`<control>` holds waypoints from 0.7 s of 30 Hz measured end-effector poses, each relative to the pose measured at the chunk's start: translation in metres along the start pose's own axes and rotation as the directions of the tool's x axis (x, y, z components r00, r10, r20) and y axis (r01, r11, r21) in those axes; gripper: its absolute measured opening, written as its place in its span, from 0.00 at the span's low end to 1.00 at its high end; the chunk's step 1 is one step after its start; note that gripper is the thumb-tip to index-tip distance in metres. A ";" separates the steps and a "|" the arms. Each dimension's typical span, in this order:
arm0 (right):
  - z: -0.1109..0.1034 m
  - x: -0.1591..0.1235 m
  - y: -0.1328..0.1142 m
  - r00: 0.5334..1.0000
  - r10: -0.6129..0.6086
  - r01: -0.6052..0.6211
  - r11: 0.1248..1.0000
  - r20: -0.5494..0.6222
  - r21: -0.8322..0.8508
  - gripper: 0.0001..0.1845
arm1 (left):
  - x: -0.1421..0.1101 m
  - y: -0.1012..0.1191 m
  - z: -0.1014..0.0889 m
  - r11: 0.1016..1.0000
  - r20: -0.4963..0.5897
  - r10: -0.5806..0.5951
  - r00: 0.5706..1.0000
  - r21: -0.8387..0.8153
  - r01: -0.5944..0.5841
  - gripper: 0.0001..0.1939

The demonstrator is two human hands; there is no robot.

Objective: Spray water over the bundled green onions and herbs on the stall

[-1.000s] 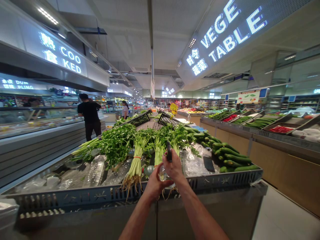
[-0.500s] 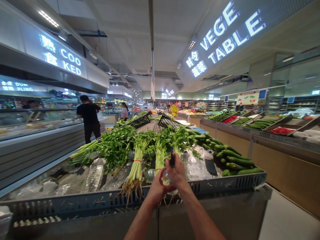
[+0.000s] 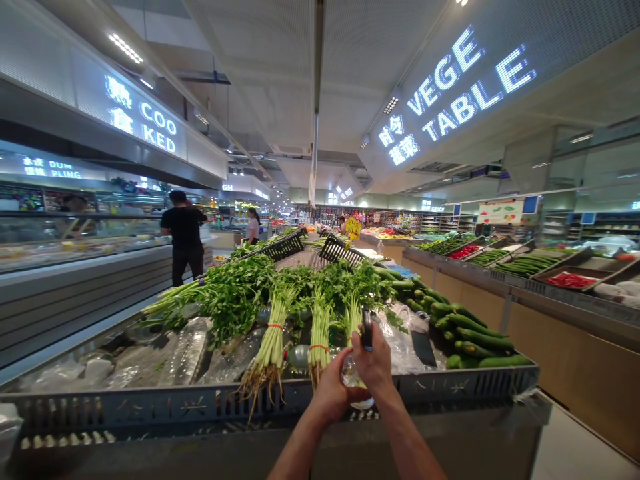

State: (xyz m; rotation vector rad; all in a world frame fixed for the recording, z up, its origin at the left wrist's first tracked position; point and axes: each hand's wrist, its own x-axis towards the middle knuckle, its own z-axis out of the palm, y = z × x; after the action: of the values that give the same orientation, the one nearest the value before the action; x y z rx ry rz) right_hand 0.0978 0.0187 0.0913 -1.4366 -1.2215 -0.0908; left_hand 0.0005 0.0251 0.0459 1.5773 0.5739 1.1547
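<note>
We have a clear bottle (image 3: pixel 353 375) in front of the celery (image 3: pixel 319 327), over the crate's front rim (image 3: pixel 190 407). Our left hand (image 3: pixel 331 388) curves around it, thumb and fingers partly spread. Its long axis looks near upright, base down towards us, the rest hidden by our hands. Our right hand (image 3: pixel 375 357) closes its fingers around a black handle (image 3: pixel 367 328) that points upward; whether it joins the bottle we can't tell.
</note>
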 end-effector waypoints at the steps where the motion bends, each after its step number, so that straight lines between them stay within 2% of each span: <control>1: -0.002 0.000 0.002 1.000 0.002 -0.002 1.000 -0.003 -0.005 0.16 | 0.000 0.001 0.003 1.000 0.020 0.001 1.000 -0.007 -0.001 0.37; 3: -0.007 0.001 0.005 1.000 0.013 -0.012 1.000 0.006 -0.021 0.15 | 0.000 0.002 0.009 1.000 0.044 -0.001 0.999 -0.012 0.002 0.37; 8: -0.015 0.001 0.009 1.000 0.024 -0.024 0.998 0.001 -0.052 0.15 | 0.001 -0.001 0.017 0.999 0.005 -0.029 1.000 -0.027 0.029 0.40; 15: -0.018 0.006 0.007 0.997 -0.042 0.042 0.999 -0.059 -0.016 0.18 | 0.005 0.000 0.020 0.993 0.032 0.004 0.999 -0.120 0.000 0.37; 18: -0.018 0.010 0.002 0.998 -0.053 0.051 0.998 -0.047 -0.042 0.17 | 0.007 0.004 0.020 0.985 0.029 -0.001 1.000 -0.172 0.006 0.38; 21: -0.016 0.013 -0.002 0.998 -0.053 0.052 0.997 -0.027 -0.061 0.16 | 0.008 0.008 0.018 0.988 -0.005 -0.017 1.000 -0.153 0.016 0.39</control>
State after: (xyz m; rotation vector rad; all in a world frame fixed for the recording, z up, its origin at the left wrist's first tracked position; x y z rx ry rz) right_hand 0.1113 0.0142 0.1061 -1.4502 -1.2420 -0.1851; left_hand 0.0182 0.0206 0.0564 1.4355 0.4895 1.1637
